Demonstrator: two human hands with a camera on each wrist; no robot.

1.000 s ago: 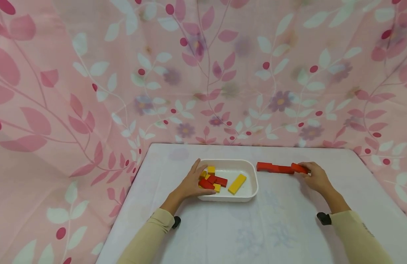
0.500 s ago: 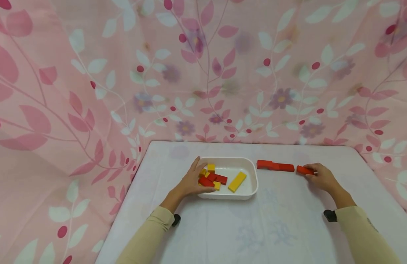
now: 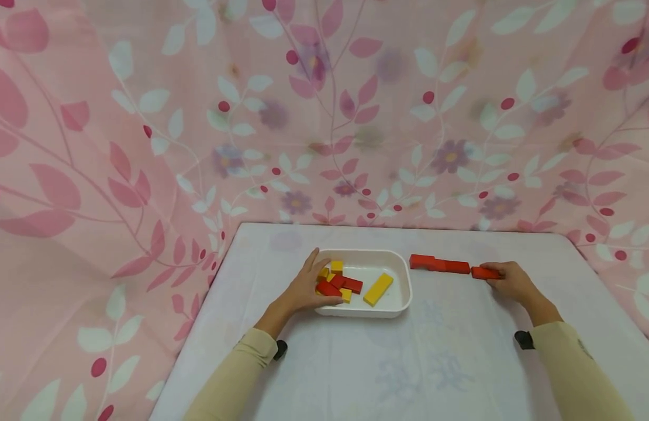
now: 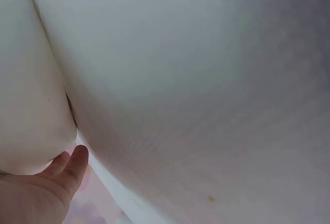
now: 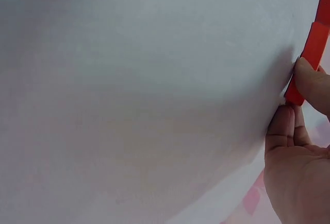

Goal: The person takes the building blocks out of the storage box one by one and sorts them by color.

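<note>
I'm watching my left hand [image 3: 304,289] gripping the left end of the tray [image 3: 363,314], its thumb at the near side. My right hand [image 3: 515,285] is pinching a red block [image 3: 484,273], which is lying just beside the right end of a red row [image 3: 439,265]; I'm not managing to tell if they're touching. Inside the tray, red and yellow pieces [image 3: 337,282] are crowding the left, while a long yellow block [image 3: 378,289] is lying apart at the right. Everything is resting on the counter [image 3: 366,362], with floral cloth [image 3: 324,128] hanging at the far side.
</note>
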